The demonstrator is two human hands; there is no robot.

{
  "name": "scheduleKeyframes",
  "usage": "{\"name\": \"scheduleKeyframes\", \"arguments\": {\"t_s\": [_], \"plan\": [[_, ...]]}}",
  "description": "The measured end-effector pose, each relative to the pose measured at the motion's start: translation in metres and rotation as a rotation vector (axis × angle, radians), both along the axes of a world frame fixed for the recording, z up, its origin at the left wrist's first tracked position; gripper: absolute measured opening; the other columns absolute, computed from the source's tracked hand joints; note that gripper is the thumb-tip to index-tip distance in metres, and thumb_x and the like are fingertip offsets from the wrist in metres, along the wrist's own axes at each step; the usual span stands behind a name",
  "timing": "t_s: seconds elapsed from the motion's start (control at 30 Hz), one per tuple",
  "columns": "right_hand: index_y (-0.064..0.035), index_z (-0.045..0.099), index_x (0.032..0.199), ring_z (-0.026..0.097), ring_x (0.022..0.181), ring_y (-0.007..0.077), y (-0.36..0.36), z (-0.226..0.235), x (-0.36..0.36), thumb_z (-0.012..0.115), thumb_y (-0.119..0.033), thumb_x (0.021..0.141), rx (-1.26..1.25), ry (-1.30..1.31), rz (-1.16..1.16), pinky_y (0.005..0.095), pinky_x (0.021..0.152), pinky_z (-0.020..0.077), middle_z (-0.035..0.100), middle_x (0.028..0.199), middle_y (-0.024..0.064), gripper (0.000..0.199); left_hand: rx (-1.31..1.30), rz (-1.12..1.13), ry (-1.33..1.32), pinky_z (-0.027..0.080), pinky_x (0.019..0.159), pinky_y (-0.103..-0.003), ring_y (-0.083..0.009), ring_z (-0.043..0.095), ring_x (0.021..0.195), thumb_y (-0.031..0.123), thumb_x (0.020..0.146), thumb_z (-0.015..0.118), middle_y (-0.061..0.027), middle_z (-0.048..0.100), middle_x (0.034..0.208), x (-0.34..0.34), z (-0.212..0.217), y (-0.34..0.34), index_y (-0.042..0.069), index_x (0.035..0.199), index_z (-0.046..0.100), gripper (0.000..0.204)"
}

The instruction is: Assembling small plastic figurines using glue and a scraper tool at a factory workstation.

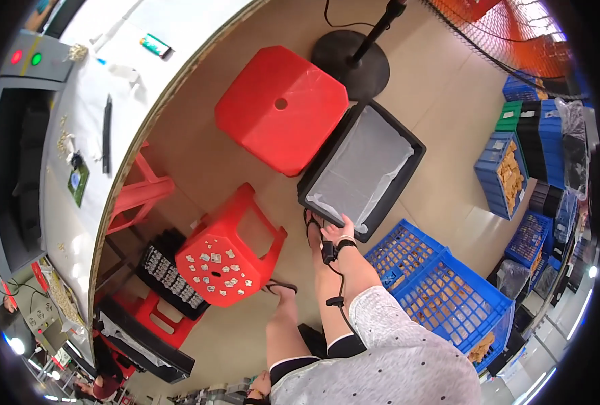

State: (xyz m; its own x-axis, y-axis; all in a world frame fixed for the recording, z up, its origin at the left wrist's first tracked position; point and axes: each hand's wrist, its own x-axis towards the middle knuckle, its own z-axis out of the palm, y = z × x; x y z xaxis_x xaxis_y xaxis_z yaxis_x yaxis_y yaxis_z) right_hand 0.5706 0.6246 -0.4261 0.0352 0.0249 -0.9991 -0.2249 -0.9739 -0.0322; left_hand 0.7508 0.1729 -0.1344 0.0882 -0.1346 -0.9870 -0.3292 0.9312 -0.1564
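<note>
A black rectangular tray (416, 162), lined with a crumpled translucent plastic sheet (364, 165), sits low over the floor beside a red stool. My right hand (339, 231) is closed on its near rim, with fingertips lying over the edge and the liner's corner. A small black device with a cable is strapped to that wrist. My left hand (261, 384) hangs low by my thigh at the lower edge of the view; its fingers are too small and partly hidden to read.
Red stools (279, 101) (222, 270) stand ahead and left, beside a white worktable (87, 236). A black round stand base (351, 64) is behind the tray. Blue crates (441, 283) stand close on my right; more crates (502, 175) holding tan pieces lie farther right.
</note>
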Motion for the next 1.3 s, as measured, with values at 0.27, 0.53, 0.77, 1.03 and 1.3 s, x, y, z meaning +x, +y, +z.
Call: {"name": "scheduleKeyframes", "arguments": {"t_s": [0.27,0.53,0.77,1.03,1.3], "plan": [[-0.0086,0.049,0.097,0.051,0.092,0.0197,0.007,-0.012,-0.018,0.061,-0.022,0.069,0.041,-0.133,-0.411,0.0352,0.080,0.0408,0.054,0.096,0.0036,0.033,-0.051,0.268,0.170,0.034,0.090,-0.038,-0.0367,0.042,0.108,0.038,0.085,0.034,-0.0229,0.046,0.114,-0.016,0.024,0.039,0.005,0.112,0.047,0.045],[-0.0048,0.052,0.071,0.051,0.073,0.0229,0.036,0.120,0.048,0.052,-0.002,0.062,0.218,-0.012,-0.069,0.0318,0.072,0.0427,0.054,0.074,0.0063,0.010,-0.050,0.342,0.310,0.037,0.087,-0.037,-0.0363,0.047,0.103,0.032,0.079,0.037,-0.0240,0.052,0.104,-0.022,-0.006,0.046,0.002,0.105,0.053,0.043],[-0.0011,0.052,0.070,0.051,0.070,0.0215,0.095,0.196,0.034,0.053,0.001,0.062,0.457,0.098,0.303,0.0338,0.069,0.0440,0.052,0.072,0.0068,0.009,0.049,0.573,0.400,0.039,0.080,-0.033,-0.0326,0.052,0.090,0.031,0.080,0.039,-0.0214,0.057,0.091,-0.040,-0.019,0.075,0.000,0.094,0.055,0.037],[0.0031,0.050,0.071,0.045,0.063,0.0208,0.086,0.137,-0.121,0.057,-0.008,0.056,0.665,-0.079,0.649,0.0348,0.051,0.0355,0.048,0.068,0.0094,0.021,0.266,0.845,0.517,0.037,0.061,-0.023,-0.0094,0.044,0.066,0.024,0.083,0.048,-0.0005,0.050,0.067,-0.126,0.018,0.135,0.003,0.073,0.051,0.023],[0.0034,0.045,0.106,0.050,0.071,0.0239,0.100,0.141,-0.175,0.071,-0.033,0.058,0.680,-0.147,0.972,0.0381,0.058,0.0415,0.053,0.087,0.0121,0.065,0.139,0.708,0.589,0.040,0.058,-0.028,-0.0130,0.048,0.062,0.026,0.081,0.050,-0.0065,0.055,0.064,-0.118,0.036,0.086,0.001,0.075,0.053,0.026]]}}
